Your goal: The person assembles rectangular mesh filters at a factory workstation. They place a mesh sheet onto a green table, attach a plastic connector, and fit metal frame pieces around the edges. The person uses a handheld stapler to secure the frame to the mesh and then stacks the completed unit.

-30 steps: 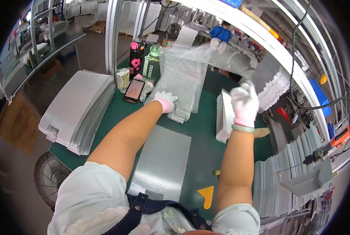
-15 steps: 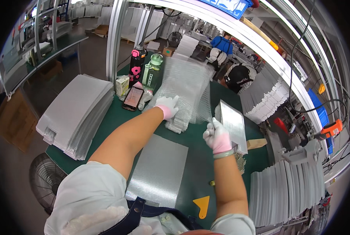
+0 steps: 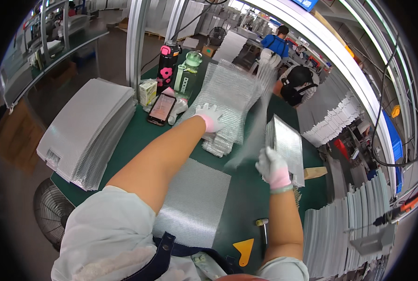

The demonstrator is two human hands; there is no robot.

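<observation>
My left hand [image 3: 210,117], in a white glove with a pink cuff, lies flat with fingers spread on a stack of clear bubble wrap [image 3: 230,91]. To its right my right hand [image 3: 272,166], gloved alike, has its fingers closed on a loose bubble wrap sheet [image 3: 255,126]. That sheet hangs raised and smeared by motion; the exact grip point is hard to make out. A silvery flat panel with a fine textured surface [image 3: 195,201] lies on the green table below my hands. Beside my right hand stands a pile of similar silvery panels [image 3: 287,147].
A tall stack of grey panels [image 3: 87,126] stands at the left. Behind are a phone [image 3: 162,108], a black flask [image 3: 167,65] and a green bottle [image 3: 188,75]. A yellow scraper [image 3: 244,252] and a hammer [image 3: 263,229] lie near me. A metal frame post [image 3: 136,47] rises behind.
My right hand has moved right and slightly nearer, and the bubble wrap sheet has swung up off the stack. My left hand stays on the stack. The view has shifted a little.
</observation>
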